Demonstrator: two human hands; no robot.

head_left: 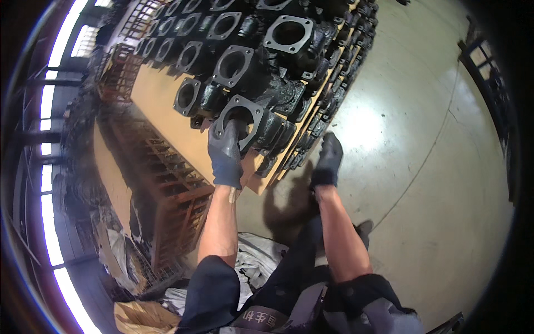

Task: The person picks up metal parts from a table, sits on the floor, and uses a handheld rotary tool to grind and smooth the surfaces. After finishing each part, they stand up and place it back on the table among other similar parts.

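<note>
My left hand [225, 153], in a dark glove, grips the square flange of a black metal casting [253, 114] at the near corner of a stack. Its fingers reach into the round opening, and the rim hides part of them. The casting rests among similar flanged black castings [233, 64] on a tan board [167, 100]. To the right of the stack, my right hand [328, 156], also gloved, hangs above the floor. Its fingers are loosely extended and touch nothing that I can see.
More castings sit in layers between boards along the stack's right side [325, 114]. On the left stand reddish-brown metal crates [178, 211]. Pale sheeting [258, 256] and brown paper [144, 317] lie near my legs. A dark metal frame [489, 83] stands at far right beyond the concrete floor [411, 139].
</note>
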